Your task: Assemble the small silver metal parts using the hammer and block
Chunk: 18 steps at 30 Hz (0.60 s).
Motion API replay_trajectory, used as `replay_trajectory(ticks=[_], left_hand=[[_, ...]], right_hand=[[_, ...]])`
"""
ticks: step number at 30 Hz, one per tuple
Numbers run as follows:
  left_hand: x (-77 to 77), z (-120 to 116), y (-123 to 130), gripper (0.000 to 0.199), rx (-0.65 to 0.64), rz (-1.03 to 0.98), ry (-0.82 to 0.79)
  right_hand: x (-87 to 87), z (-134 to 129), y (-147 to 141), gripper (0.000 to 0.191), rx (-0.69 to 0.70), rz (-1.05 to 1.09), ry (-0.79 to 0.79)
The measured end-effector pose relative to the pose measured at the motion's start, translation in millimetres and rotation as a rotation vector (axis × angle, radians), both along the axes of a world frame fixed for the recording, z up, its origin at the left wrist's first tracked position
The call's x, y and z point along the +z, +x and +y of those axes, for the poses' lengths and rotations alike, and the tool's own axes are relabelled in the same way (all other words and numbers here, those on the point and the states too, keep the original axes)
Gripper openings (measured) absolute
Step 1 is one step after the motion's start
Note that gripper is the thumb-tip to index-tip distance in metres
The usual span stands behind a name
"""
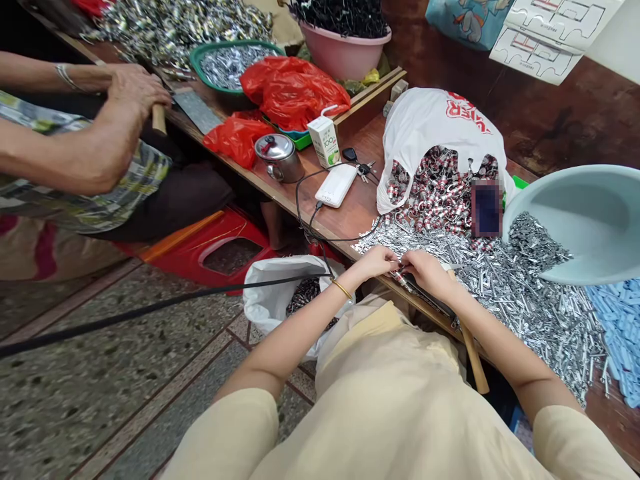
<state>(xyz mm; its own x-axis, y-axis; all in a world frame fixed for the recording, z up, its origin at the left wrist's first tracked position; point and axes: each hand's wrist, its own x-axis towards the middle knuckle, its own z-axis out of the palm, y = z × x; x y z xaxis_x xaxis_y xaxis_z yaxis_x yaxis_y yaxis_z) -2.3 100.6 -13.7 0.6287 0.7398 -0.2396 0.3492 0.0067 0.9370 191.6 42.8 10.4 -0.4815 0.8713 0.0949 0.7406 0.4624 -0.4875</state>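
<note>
My left hand [379, 261] and my right hand [427, 269] meet at the table's front edge, fingers pinched close together. What they grip is too small and too covered to name. Just beneath the fingers shows a small silver-and-red metal part [400, 279]. Beyond my hands spreads a heap of small silver metal pieces [493, 293]. A white plastic bag [445, 117] lies open behind it, with red-and-silver parts [440, 193] spilling out. Under my right forearm, a tool with a wooden handle [473, 360] juts over the table edge.
A pale blue basin [590, 213] lies tipped at the right, near light blue pieces [620, 333]. A white power bank [337, 185], metal cup [277, 159] and drink carton [324, 141] stand leftward. Below is a white-lined bin [265, 293]. A co-worker's hands [135, 90] hold a wooden handle.
</note>
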Motion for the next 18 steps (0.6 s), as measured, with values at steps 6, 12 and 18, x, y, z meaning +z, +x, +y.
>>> replay_trajectory(ticks=[6,12,18], left_hand=[[1.6,1.1,1.0,0.017,-0.011,0.026,0.049],[3.2,2.5,2.3,0.018,-0.038,0.046,0.066],[7.8,5.9,3.6,0.016,-0.035,0.09,0.034]], right_hand=[[-4.9,1.3,-2.0,0.012,-0.028,0.018,-0.036],[0.2,11.3,-3.5,0.02,-0.091,0.087,-0.16],[15.9,36.3,-10.1,0.028,-0.18,0.287,-0.453]])
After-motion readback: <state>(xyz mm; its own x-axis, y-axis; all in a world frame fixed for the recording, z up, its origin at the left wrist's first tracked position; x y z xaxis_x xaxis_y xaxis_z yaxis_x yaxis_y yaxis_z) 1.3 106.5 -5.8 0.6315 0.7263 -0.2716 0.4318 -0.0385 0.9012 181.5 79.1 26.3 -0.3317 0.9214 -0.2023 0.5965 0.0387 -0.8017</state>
